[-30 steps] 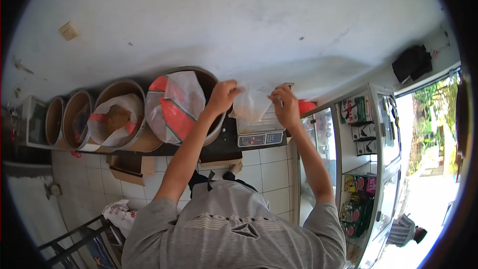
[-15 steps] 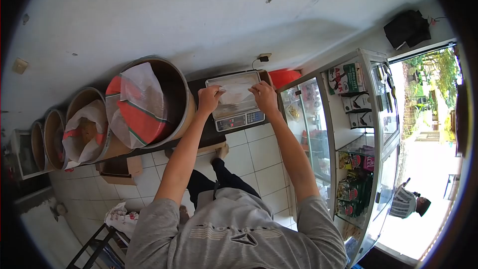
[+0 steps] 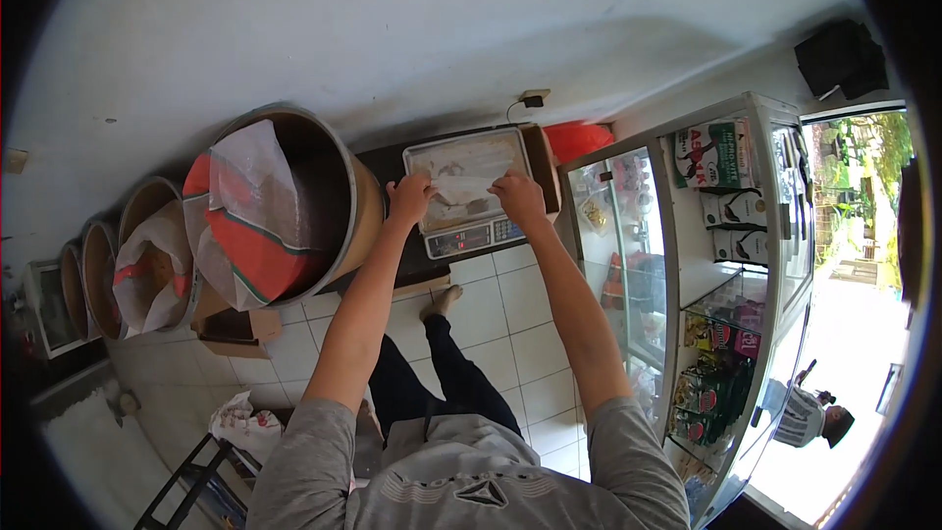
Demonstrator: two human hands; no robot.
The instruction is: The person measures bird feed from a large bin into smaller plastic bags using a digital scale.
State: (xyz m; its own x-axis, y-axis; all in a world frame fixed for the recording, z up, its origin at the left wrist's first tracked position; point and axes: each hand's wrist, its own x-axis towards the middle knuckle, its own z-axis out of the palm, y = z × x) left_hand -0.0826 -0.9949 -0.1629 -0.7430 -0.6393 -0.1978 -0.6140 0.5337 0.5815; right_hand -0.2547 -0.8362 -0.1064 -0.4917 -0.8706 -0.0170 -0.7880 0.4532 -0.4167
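Between my two hands a clear plastic bag (image 3: 463, 186) is stretched over the tray of a digital scale (image 3: 471, 149). My left hand (image 3: 410, 198) pinches the bag's left end, and my right hand (image 3: 518, 198) pinches its right end. The scale's display and keypad show below the bag, toward me. Whether anything is inside the bag is too small to tell.
Large round drums (image 3: 368, 226) with sacks in them line the wall to the left. A glass display case (image 3: 667, 285) with packets stands at the right. A cardboard box (image 3: 235, 329) lies on the floor. A person (image 3: 810, 414) is outside the doorway.
The view has shifted slightly, and the drums and display case sit differently in it. Both hands still hold the bag, which now hangs a little lower and more drawn out between them.
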